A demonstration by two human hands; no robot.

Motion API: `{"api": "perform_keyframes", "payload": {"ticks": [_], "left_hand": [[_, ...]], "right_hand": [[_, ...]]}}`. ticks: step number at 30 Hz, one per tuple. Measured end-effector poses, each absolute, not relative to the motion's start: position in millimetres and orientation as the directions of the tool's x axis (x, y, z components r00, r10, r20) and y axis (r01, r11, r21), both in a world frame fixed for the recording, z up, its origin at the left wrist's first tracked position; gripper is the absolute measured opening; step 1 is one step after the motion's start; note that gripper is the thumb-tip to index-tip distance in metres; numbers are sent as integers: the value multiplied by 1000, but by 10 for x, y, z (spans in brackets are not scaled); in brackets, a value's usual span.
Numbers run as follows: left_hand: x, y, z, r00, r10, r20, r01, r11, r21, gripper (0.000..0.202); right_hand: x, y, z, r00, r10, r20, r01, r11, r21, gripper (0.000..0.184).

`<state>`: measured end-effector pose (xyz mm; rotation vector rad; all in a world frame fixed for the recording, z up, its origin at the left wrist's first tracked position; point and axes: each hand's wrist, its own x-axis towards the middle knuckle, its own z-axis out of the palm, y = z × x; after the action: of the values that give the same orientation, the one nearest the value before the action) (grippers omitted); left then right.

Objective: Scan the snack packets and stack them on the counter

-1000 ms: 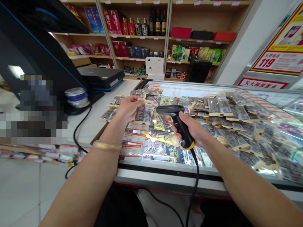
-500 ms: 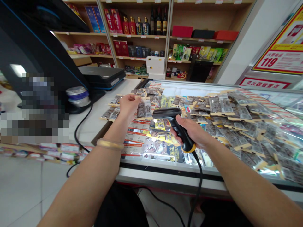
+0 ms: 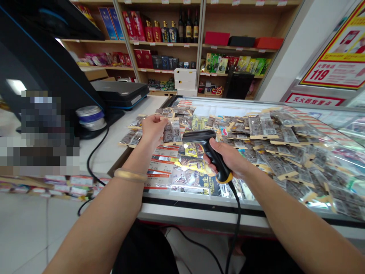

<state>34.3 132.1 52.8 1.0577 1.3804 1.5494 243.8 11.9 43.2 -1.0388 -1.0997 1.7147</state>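
Observation:
My right hand is wrapped round the grip of a black and yellow barcode scanner. The scanner's head points left, toward a small clear snack packet with dark contents and a tan edge. My left hand pinches that packet by its upper left edge and holds it over the glass counter. Behind the left hand lie a few similar packets. A large spread of the same packets covers the right side of the counter. The scanner's black cable hangs over the counter's front edge.
The glass counter shows price labels and yellow packs under its top. At left stand a black terminal, stacked round tins and a flat black device. Wooden shelves with bottles and boxes line the back.
The whole view has shifted slightly left. Both hands keep their holds on the packet and the scanner, with almost no movement relative to the counter.

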Motion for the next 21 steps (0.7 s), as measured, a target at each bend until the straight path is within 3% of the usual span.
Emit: {"api": "perform_keyframes", "payload": {"ticks": [6, 16, 19, 21], "left_hand": [[605, 1272, 622, -264, 964, 22, -98, -50, 994, 10], [2047, 1160, 1195, 19, 990, 138, -174, -133, 976, 11], [2606, 1175, 1276, 60, 985, 160, -85, -154, 984, 2], [2876, 1140, 1269, 101, 962, 255, 112, -266, 958, 22]], "right_hand": [[2495, 82, 607, -257, 953, -161, -282, -234, -930, 52], [3497, -338, 1022, 77, 997, -10, -365, 19, -931, 53], [3860, -451, 1088, 191, 981, 43, -358, 111, -927, 51], [4058, -514, 1089, 247, 968, 51, -369, 143, -918, 50]]}}
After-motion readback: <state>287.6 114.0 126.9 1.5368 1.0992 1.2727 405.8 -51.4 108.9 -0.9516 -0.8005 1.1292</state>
